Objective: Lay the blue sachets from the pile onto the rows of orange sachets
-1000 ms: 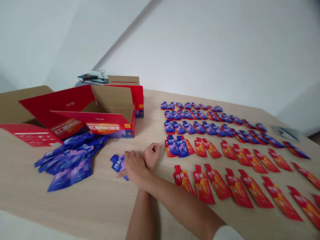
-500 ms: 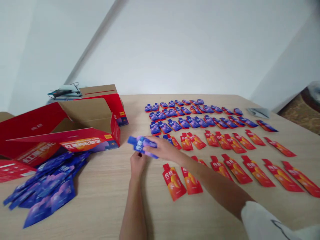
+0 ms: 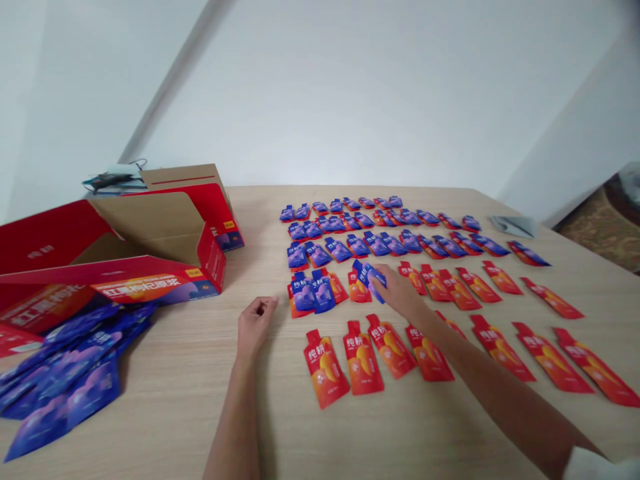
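My right hand (image 3: pixel 396 288) reaches out over the rows of pouches and grips a purple pouch (image 3: pixel 369 275), lowering it onto red pouches in the fourth row. Just to the left, two purple pouches (image 3: pixel 313 291) lie on top of red ones. My left hand (image 3: pixel 255 319) rests on the wooden table (image 3: pixel 280 427) with its fingers loosely curled and nothing in it. Rows of purple pouches (image 3: pixel 350 233) lie farther back, and rows of red-orange pouches (image 3: pixel 360 353) lie nearer me.
A heap of loose purple pouches (image 3: pixel 65 373) lies at the left front. Behind it stands an open red cardboard box (image 3: pixel 150 267), with another box (image 3: pixel 195 187) and dark items beyond. A grey packet (image 3: pixel 515 225) lies at the far right.
My right hand carried the purple pouch from near my left hand rightward to the fourth row. My left hand let go and settled on the table. The view shifted right.
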`<state>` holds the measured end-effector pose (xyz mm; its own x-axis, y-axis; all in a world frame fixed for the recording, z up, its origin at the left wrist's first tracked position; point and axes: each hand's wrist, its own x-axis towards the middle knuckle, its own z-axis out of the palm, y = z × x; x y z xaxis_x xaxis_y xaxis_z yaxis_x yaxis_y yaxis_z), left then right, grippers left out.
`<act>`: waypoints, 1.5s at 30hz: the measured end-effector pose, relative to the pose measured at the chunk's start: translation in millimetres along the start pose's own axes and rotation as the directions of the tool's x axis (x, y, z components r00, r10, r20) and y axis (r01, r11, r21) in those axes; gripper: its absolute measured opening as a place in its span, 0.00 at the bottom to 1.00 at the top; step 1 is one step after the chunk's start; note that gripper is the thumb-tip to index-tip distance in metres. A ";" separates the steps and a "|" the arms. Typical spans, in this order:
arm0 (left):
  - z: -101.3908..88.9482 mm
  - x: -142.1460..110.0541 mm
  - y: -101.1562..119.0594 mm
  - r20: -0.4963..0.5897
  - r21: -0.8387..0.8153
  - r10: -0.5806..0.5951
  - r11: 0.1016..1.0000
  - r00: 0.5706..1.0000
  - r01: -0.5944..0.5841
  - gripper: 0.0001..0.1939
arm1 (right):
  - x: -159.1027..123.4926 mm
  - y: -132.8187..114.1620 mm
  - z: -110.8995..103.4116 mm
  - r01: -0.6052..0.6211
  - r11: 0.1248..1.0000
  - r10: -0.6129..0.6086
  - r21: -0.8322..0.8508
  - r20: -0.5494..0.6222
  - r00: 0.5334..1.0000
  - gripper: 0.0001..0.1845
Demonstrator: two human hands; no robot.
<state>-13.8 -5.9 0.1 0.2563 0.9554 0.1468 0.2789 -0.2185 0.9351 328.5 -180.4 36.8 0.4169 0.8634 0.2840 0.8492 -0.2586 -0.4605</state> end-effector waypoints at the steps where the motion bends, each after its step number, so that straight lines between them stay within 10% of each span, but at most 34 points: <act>1: 0.1 0.0 0.8 0.000 0.003 -0.004 1.000 1.000 0.004 0.26 | -0.7 2.1 1.0 0.054 0.998 -0.054 -0.021 -0.032 0.998 0.18; 8: -1.1 1.4 1.7 -0.010 0.040 -0.020 0.999 1.000 0.021 0.26 | -0.8 7.1 1.2 0.149 0.983 -0.157 -0.104 -0.080 0.984 0.17; 13: -1.5 2.3 -0.4 0.006 0.044 -0.031 0.999 0.999 0.031 0.27 | 3.5 11.4 6.6 -0.024 0.993 0.030 0.114 -0.049 0.998 0.18; 19: -1.2 1.2 2.0 0.001 0.032 -0.026 0.999 1.000 0.026 0.27 | 3.3 12.9 23.5 -0.356 0.799 0.316 0.484 0.164 0.934 0.26; 29: -1.0 0.4 3.2 0.004 -0.018 -0.022 1.000 1.000 0.022 0.26 | 10.6 13.9 45.2 -0.466 0.551 0.395 0.693 0.275 0.877 0.14; 45: -0.8 1.3 0.2 0.011 -0.011 -0.022 1.000 1.000 0.022 0.26 | 9.7 11.7 31.8 -0.234 0.965 0.219 0.119 0.125 0.968 0.11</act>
<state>-14.1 -4.6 0.7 0.2606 0.9576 0.1226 0.2742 -0.1952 0.9417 332.2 -161.3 7.4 0.5487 0.8332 0.0685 0.6834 -0.3999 -0.6107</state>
